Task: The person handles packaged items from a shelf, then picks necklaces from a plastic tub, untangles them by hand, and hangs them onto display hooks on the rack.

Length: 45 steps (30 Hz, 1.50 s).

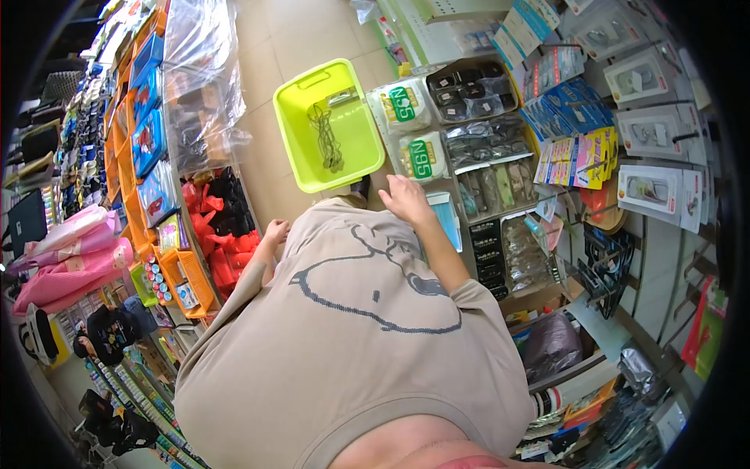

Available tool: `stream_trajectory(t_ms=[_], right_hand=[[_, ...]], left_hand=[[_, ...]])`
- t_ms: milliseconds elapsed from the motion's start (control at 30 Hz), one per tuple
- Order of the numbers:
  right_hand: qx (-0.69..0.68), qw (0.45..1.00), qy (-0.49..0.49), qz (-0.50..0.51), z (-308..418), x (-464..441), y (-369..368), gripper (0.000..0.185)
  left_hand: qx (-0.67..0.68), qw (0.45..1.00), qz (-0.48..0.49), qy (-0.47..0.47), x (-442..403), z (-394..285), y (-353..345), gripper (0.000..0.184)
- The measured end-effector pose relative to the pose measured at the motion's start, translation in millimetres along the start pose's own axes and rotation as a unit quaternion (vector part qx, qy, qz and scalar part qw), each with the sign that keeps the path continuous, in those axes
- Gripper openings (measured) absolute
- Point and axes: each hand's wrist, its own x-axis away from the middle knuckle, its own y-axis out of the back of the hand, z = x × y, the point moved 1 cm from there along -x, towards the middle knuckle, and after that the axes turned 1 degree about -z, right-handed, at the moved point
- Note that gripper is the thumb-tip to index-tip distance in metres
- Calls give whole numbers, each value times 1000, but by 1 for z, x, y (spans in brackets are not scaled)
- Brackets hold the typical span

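Note:
My right hand point(405, 197) hangs beside the lower N95 mask pack point(423, 157), its fingers apart and holding nothing that I can see. A light blue pack point(444, 220) lies just right of that wrist. My left hand point(276, 232) is at my left side, near the red plastic bags point(226, 254), with fingers curled and nothing visible in them. On the floor ahead stands a lime green plastic basin point(294, 129). Inside it lie a tangled thin cord point(326, 141) and a small pale item point(341, 98).
Shelves with packaged goods line both sides of the narrow aisle. Hanging blister packs point(648, 133) jut out at right. At left are orange bins point(187, 281), clear plastic sheeting point(205, 86) and pink goods point(74, 262). The tiled floor point(285, 31) runs ahead.

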Motion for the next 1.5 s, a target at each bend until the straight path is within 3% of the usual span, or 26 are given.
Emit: stream_trajectory(t_ms=[267,367,467,633,933,1133,1300,1500], right_hand=[[-3,1000,5,0,6,-22,-18,61],[22,995,34,-89,-7,-37,-50,69],[30,998,1,-47,-14,-51,-57,84],[47,998,-27,-35,-15,-73,-58,89],[106,993,-57,-16,-11,-121,-68,98],[147,985,-87,-12,-9,-144,-69,96],[153,981,-116,-13,-2,-151,-74,94],[206,971,-123,2,4,-154,-81,98]], left_hand=[[33,999,-5,-9,1,-23,-7,42],[37,999,-3,-12,-17,-6,-7,39],[45,999,-2,-7,-22,2,-4,38],[90,995,38,7,-45,15,8,39],[171,984,-8,41,-32,16,12,38],[178,982,-64,-27,-54,27,11,31],[162,979,-64,-109,-55,-51,26,28],[154,961,36,-226,-124,-154,-7,26]])
